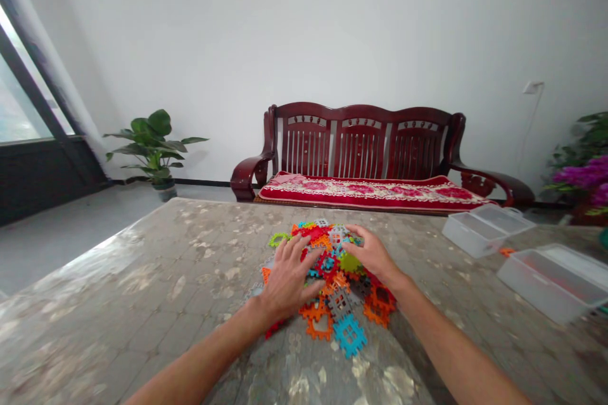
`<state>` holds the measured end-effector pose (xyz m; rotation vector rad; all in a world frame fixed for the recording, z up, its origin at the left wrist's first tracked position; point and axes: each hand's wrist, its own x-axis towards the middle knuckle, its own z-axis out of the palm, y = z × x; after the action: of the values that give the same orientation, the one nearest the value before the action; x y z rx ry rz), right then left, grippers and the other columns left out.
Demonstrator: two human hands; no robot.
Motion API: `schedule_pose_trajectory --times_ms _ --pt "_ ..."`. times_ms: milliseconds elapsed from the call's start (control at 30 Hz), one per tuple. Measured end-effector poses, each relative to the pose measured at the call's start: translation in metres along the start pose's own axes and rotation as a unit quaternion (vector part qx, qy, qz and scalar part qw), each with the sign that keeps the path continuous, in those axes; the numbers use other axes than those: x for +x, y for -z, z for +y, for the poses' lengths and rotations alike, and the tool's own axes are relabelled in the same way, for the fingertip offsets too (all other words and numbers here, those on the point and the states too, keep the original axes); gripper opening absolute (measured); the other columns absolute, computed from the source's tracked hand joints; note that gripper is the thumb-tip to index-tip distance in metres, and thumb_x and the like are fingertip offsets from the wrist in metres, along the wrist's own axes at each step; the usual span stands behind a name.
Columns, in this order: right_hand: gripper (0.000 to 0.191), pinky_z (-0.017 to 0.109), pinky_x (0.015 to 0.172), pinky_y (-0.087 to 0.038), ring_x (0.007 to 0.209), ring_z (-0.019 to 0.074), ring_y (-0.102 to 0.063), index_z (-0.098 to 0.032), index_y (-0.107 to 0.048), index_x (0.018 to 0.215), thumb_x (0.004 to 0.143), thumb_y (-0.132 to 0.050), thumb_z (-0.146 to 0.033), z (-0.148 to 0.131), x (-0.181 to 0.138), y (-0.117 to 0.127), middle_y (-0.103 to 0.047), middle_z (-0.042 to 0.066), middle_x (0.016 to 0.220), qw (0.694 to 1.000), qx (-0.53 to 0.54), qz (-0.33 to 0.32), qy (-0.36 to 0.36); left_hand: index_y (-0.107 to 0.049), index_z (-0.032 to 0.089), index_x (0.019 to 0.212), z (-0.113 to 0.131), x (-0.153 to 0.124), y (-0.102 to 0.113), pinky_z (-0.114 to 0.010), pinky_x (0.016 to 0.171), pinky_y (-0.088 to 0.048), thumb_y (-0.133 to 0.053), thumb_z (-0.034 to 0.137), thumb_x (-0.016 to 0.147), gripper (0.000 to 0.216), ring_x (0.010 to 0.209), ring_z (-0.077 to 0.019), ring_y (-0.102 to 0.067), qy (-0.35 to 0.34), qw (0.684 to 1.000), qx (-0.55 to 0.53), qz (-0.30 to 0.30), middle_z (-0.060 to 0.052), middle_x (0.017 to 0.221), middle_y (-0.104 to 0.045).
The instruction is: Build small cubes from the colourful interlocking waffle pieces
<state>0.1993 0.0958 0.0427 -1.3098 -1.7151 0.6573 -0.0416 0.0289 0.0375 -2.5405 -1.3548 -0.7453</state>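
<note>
Red, orange, blue, grey and green plastic pieces with bumpy edges [327,264] lie heaped in from the far edge of the brown flowery table [142,278]. The left hand [291,273] and right hand [374,258] spread over them, fingers apart. The heap looks loose; I can't tell if any are joined.

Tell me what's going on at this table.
A person has both bare hands at a heap of colourful interlocking plastic pieces on the table. The left hand is spread over its left side; the right hand is at its right side, fingers apart. Whether either grips a piece is unclear. Off to the right stand two clear plastic boxes, with an orange piece between them.
</note>
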Motion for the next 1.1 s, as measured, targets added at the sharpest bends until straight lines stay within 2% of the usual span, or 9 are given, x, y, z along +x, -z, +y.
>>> schedule_pose_trajectory --times_ms 167,267,367,500,700,867,967,1033,1100 --pt "0.049 0.046 0.11 -0.039 0.122 0.0273 -0.058 -0.022 -0.064 0.126 0.088 -0.05 -0.051 0.041 -0.037 0.033 -0.067 0.01 0.129 0.985 -0.156 0.073 0.006 -0.033 0.038 0.153 0.049 -0.043 -0.004 -0.069 0.118 -0.013 -0.065 0.065 0.075 0.089 0.149 -0.038 -0.022 -0.124 0.988 -0.012 -0.089 -0.01 0.164 -0.026" --pt "0.053 0.047 0.11 -0.039 0.126 0.0292 -0.055 -0.021 -0.061 0.132 0.092 -0.043 -0.051 0.061 -0.053 0.041 -0.062 0.011 0.135 0.965 -0.246 0.084 -0.041 -0.031 0.038 0.154 0.06 -0.044 -0.015 -0.068 0.118 -0.011 -0.058 0.068 0.08 0.084 0.15 -0.0362 -0.021 -0.137 0.985 -0.009 -0.1 -0.009 0.165 -0.024" --pt "0.056 0.048 0.11 -0.039 0.127 0.0299 -0.055 -0.018 -0.058 0.136 0.095 -0.034 -0.049 0.071 -0.058 0.039 -0.06 0.013 0.138 0.95 -0.281 0.069 -0.115 -0.038 0.038 0.151 0.055 -0.031 -0.028 -0.068 0.118 -0.009 -0.055 0.063 0.086 0.072 0.15 -0.035 -0.021 -0.111 0.99 0.017 -0.085 -0.009 0.164 -0.026" --pt "0.058 0.045 0.113 -0.036 0.128 0.0268 -0.054 -0.015 -0.056 0.137 0.097 -0.027 -0.045 0.072 -0.053 0.026 -0.06 0.013 0.139 0.954 -0.264 0.048 -0.131 -0.045 0.036 0.147 0.045 -0.013 -0.04 -0.066 0.119 -0.011 -0.056 0.062 0.085 0.068 0.149 -0.0341 -0.025 -0.09 0.994 0.025 -0.059 -0.01 0.162 -0.031" --pt "0.057 0.044 0.115 -0.035 0.131 0.0265 -0.053 -0.017 -0.061 0.132 0.095 -0.032 -0.049 0.074 -0.037 0.006 -0.062 0.012 0.137 0.98 -0.148 0.062 -0.118 -0.051 0.035 0.142 0.029 0.0 -0.043 -0.064 0.119 -0.017 -0.06 0.061 0.084 0.065 0.147 -0.0341 -0.03 -0.072 0.995 0.004 -0.063 -0.012 0.161 -0.033" --pt "0.056 0.043 0.113 -0.039 0.129 0.0246 -0.054 -0.021 -0.063 0.129 0.092 -0.039 -0.055 0.084 -0.031 0.019 -0.064 0.01 0.135 0.988 -0.035 0.069 -0.133 -0.044 0.037 0.148 0.015 -0.004 -0.028 -0.065 0.119 -0.016 -0.066 0.06 0.079 0.076 0.147 -0.0359 -0.029 -0.072 0.995 0.02 -0.063 -0.011 0.162 -0.032" --pt "0.061 0.046 0.115 -0.034 0.132 0.0271 -0.051 -0.015 -0.06 0.132 0.092 -0.034 -0.052 0.093 -0.038 0.034 -0.06 0.015 0.138 0.983 -0.094 0.098 -0.127 -0.038 0.037 0.152 0.001 -0.024 -0.018 -0.063 0.119 -0.018 -0.061 0.056 0.085 0.074 0.149 -0.0355 -0.026 -0.005 0.998 0.053 -0.021 -0.012 0.163 -0.031" --pt "0.062 0.046 0.116 -0.032 0.134 0.0287 -0.049 -0.012 -0.059 0.133 0.092 -0.033 -0.05 0.098 -0.046 0.041 -0.058 0.017 0.14 0.976 -0.15 0.104 -0.123 -0.039 0.034 0.152 -0.011 -0.044 -0.015 -0.063 0.117 -0.021 -0.054 0.052 0.09 0.066 0.149 -0.0361 -0.026 0.099 0.992 0.082 0.016 -0.013 0.162 -0.033" --pt "0.06 0.044 0.116 -0.032 0.133 0.0286 -0.05 -0.013 -0.059 0.133 0.092 -0.033 -0.048 0.101 -0.053 0.043 -0.058 0.016 0.14 0.969 -0.185 0.096 -0.131 -0.043 0.028 0.151 -0.025 -0.062 -0.016 -0.064 0.115 -0.022 -0.049 0.052 0.092 0.063 0.149 -0.0381 -0.026 0.195 0.975 0.102 0.012 -0.017 0.161 -0.032"
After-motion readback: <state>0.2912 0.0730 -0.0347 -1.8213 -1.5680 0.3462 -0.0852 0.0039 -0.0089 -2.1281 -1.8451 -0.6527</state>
